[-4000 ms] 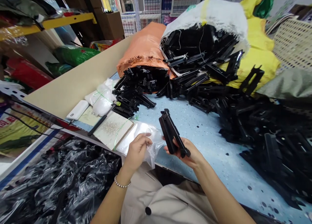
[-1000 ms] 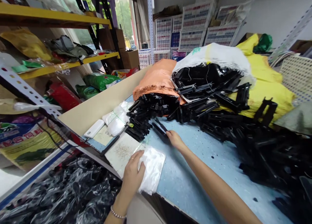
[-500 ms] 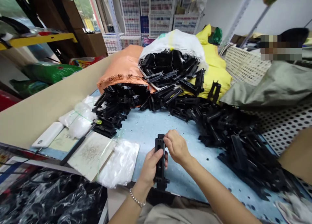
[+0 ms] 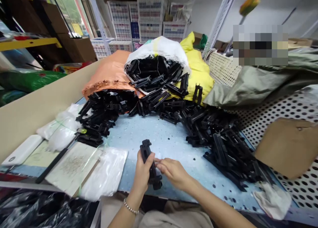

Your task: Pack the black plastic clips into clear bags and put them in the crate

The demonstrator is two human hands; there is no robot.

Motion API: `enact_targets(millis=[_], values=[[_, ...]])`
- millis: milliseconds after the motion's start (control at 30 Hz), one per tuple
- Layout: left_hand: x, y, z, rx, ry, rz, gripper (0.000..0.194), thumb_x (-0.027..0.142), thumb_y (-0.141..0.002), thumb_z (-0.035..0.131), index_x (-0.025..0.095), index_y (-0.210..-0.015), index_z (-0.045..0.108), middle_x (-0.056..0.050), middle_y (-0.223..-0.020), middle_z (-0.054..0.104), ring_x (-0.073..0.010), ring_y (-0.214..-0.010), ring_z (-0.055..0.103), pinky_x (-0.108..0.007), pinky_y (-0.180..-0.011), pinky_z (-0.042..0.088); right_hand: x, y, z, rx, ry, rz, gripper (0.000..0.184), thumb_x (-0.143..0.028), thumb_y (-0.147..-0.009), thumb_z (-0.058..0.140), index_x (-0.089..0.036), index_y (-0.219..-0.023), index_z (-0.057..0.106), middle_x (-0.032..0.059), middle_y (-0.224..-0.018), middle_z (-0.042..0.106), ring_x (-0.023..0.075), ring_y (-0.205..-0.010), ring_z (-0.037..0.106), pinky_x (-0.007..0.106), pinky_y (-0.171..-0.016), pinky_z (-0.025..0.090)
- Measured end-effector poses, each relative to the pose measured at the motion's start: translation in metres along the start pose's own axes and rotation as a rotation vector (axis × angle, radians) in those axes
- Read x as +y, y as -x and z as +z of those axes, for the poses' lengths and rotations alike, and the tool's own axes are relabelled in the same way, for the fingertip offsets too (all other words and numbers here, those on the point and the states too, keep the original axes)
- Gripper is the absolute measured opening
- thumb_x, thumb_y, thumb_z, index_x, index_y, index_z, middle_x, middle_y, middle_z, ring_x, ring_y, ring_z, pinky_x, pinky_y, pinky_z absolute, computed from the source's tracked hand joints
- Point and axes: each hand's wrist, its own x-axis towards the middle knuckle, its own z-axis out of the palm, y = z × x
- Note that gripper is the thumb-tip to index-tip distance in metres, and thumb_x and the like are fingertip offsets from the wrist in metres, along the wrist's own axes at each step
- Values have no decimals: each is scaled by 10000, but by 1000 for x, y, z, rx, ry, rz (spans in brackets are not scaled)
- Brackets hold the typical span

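My left hand (image 4: 143,168), with a bead bracelet at the wrist, is wrapped round a long black plastic part (image 4: 146,152). The part tilts, its upper end leaning left, above the blue work surface. Beside it on the right is my right hand (image 4: 172,170), thumb and fingers pinched together at the part's edge. Whatever lies between those fingertips is too small or hidden to make out. Similar black plastic parts (image 4: 221,145) lie heaped to the right and spill from a white woven sack (image 4: 159,46) and an orange sack (image 4: 106,72) at the back.
On the left lie clear plastic bags (image 4: 106,175), a light board (image 4: 72,166), a black-handled tool (image 4: 56,161) and a white power bank-like box (image 4: 23,150). A yellow sack (image 4: 198,66), a brown cardboard piece (image 4: 285,148) and a white cloth (image 4: 273,200) are further right.
The view has swung to the right. The black part has gone from upright to tilted left, and my right hand has moved from its top end down to its side.
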Motion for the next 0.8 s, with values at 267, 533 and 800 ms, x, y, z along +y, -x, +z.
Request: enact_targets(millis=[267,533,800], values=[[-38,-33,-50,136,-762,472,476,380,-855,491,137,-1263,512,-187,-1365,461,-337,-1317,361,-575,-1104,232,120,-59,-120,312,701,267,416,-48,-816,481,-183,-1187,611,155,-1273,606,341,-1222,484,538,-982,386],[18,-19,-11,-198,-65,89,532,578,-837,511,189,-1190,599,-138,-1206,586,-276,-1110,563,-460,-1001,424,25,-29,-75,482,178,-193,461,-152,-889,523,-227,-1340,464,112,-1248,635,236,-1177,582,414,-990,489],[42,-4,-5,-313,272,-156,377,410,-782,692,178,-1060,584,-34,-875,633,-102,-653,587,-209,-592,468,-23,-20,-35,146,-266,13,267,-274,-968,371,-205,-1165,537,71,-964,698,176,-838,667,311,-736,543]])
